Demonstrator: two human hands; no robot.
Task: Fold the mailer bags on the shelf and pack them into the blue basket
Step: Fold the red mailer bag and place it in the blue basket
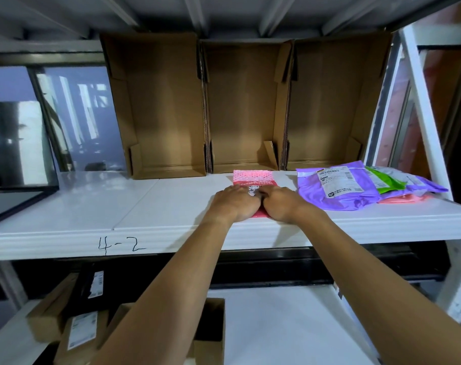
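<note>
A pink bubble mailer bag (253, 177) lies on the white shelf (150, 206), its near half hidden under both hands. My left hand (234, 202) and my right hand (279, 204) lie side by side, palms down, pressing on the bag; a barcode label shows between the fingertips. To the right lies a pile of mailer bags: a purple one (337, 188) with a white label on top, green (384, 183), grey and pink ones beneath. No blue basket is in view.
Three open cardboard boxes (246, 106) stand on their sides along the back of the shelf. A white upright post (424, 109) borders the right end. Below, a lower shelf carries brown cardboard parcels (81, 330). "4-2" is written on the shelf's front edge.
</note>
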